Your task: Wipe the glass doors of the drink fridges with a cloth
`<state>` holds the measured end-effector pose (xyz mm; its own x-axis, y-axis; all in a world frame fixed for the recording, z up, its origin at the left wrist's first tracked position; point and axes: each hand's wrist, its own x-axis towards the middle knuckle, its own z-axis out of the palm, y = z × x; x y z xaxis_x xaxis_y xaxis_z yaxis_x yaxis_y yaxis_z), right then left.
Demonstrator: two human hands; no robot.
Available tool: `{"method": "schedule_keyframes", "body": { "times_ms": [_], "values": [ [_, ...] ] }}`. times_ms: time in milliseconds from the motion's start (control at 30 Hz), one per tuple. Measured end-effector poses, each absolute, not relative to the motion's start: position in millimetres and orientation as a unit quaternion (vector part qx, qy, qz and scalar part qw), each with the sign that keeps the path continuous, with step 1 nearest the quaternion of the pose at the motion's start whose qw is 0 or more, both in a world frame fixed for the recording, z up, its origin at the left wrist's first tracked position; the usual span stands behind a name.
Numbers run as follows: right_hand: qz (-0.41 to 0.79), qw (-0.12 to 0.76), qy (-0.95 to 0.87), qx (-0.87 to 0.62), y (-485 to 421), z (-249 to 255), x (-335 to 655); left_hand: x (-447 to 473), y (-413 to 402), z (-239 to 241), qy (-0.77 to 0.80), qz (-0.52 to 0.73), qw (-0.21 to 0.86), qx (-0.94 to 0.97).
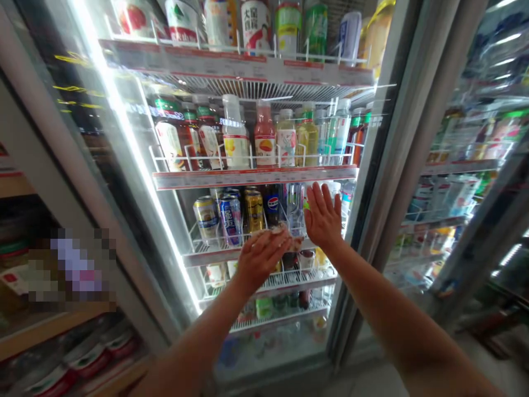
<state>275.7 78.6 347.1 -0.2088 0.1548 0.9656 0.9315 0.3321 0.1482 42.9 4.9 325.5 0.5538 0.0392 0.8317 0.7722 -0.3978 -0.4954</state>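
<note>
My left hand (261, 255) reaches toward the can shelf (215, 255) of an open drinks cooler, fingers stretched out and together, holding nothing. My right hand (323, 216) is raised with its fingers spread flat, just in front of clear bottles (294, 205) at the right end of that shelf. Beside the hands stand a gold can (253, 210), a blue can (230, 219), a pale yellow can (205, 218) and a Pepsi bottle (273, 204).
The cooler's glass door (70, 143) is swung open to the left. A shelf of juice and tea bottles (264, 135) sits above the cans, with lower wire shelves (289, 281) of small drinks. A second, closed cooler (463, 182) stands right; wooden shelving (45, 325) stands left.
</note>
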Motion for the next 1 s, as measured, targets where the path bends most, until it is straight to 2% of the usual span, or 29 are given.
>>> {"method": "schedule_keyframes", "body": {
  "times_ms": [233, 333, 467, 533, 667, 733, 933, 1000],
  "values": [
    [-0.393, 0.486, -0.673, -0.396, 74.7, 347.4, 276.2, -22.2, 11.3, 397.0, -0.366, -0.503, 0.526, -0.58],
    [-0.385, 0.48, -0.672, -0.412, 74.4, 346.8, 275.8, -20.9, 5.6, 369.5, -0.36, -0.507, 0.522, -0.584],
    [-0.397, 0.473, -0.666, -0.418, 75.3, 346.1, 276.0, -11.3, -5.0, 315.7, -0.334, -0.419, 0.496, -0.683],
    [-0.401, 0.471, -0.666, -0.418, 75.4, 345.9, 276.3, -21.0, -6.3, 320.8, -0.332, -0.421, 0.494, -0.685],
    [-0.396, 0.486, -0.667, -0.404, 75.6, 345.6, 276.2, -55.2, -3.9, 364.9, -0.374, -0.505, 0.496, -0.599],
    [-0.398, 0.5, -0.664, -0.388, 76.0, 345.2, 276.0, -61.4, -5.1, 366.7, -0.385, -0.521, 0.488, -0.585],
    [-0.398, 0.498, -0.665, -0.389, 77.2, 344.8, 277.3, -46.5, -21.6, 287.7, -0.329, -0.41, 0.449, -0.723],
    [-0.408, 0.5, -0.662, -0.382, 77.0, 345.1, 278.0, -54.4, -24.1, 280.2, -0.337, -0.389, 0.445, -0.733]
  ]
}}
